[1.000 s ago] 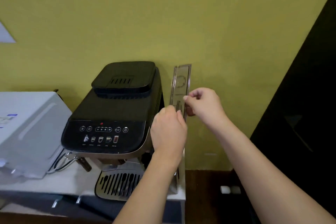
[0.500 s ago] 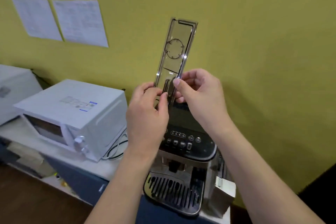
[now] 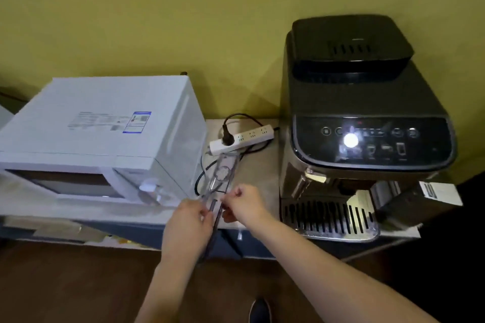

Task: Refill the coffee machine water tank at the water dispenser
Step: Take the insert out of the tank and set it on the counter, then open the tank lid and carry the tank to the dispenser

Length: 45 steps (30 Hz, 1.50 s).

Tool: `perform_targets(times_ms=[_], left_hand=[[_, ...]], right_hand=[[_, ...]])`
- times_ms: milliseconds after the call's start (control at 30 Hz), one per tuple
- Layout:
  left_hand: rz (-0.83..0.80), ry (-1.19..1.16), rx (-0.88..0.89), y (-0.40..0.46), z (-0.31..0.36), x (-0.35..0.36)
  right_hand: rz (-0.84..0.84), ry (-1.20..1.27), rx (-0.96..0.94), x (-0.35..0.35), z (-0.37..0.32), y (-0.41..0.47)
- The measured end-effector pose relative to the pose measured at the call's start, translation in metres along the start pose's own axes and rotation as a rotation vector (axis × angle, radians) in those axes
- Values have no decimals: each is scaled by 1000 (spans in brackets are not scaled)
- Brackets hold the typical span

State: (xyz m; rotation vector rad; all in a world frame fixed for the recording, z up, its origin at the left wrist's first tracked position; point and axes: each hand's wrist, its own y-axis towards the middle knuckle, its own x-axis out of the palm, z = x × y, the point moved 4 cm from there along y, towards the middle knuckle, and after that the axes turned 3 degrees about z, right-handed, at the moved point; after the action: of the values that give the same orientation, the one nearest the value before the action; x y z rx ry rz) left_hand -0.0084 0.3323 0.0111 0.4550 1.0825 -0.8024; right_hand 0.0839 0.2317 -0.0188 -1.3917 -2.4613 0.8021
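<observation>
A long clear plastic tank lid (image 3: 221, 176) lies nearly flat over the counter between the microwave and the coffee machine. My left hand (image 3: 190, 220) and my right hand (image 3: 245, 204) both grip its near end. The black and silver coffee machine (image 3: 359, 118) stands to the right against the yellow wall. Its water tank (image 3: 409, 202) shows at its lower right side, partly pulled out. No water dispenser is in view.
A white microwave (image 3: 99, 136) stands on the left of the counter (image 3: 262, 173). A white power strip (image 3: 241, 140) with a black plug and cables lies behind the lid. Brown floor and the tip of a shoe (image 3: 259, 311) show below.
Both hands carried the lid from upright beside the machine, leftward and down, to lie low over the counter next to the microwave. The view swung left and down.
</observation>
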Motion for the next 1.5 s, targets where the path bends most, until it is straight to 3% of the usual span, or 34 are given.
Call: perform_targets(times_ms=[200,367,567,700,833,900,1100,1300,1500], left_hand=[[-169,155,197,72,18,67],[-257,241,243,108,26,106],[-240,281,270,122,22,125],[-206,172,253,115,17,121],[-81,-17,220,76,25,87],[-99,-86,229,43,37,74],[-287,-129,332,-34,110,81],[-310,-127,533,-82,223,104],[-261,-145,497,-109,324,121]], right_hand=[[288,160,349,-15,55,79],[350,14,199,-26,73,133],[434,-78,160,-22,84,167],[374,-114,106,-28,61,135],[166,-307,11,-40,51,69],[75,-409,-42,-53,52,31],[-33,-893,-172,-147,61,-56],[89,-1107,-244,-289,68,-91],[222,-1273,-387,-412,41,-94]])
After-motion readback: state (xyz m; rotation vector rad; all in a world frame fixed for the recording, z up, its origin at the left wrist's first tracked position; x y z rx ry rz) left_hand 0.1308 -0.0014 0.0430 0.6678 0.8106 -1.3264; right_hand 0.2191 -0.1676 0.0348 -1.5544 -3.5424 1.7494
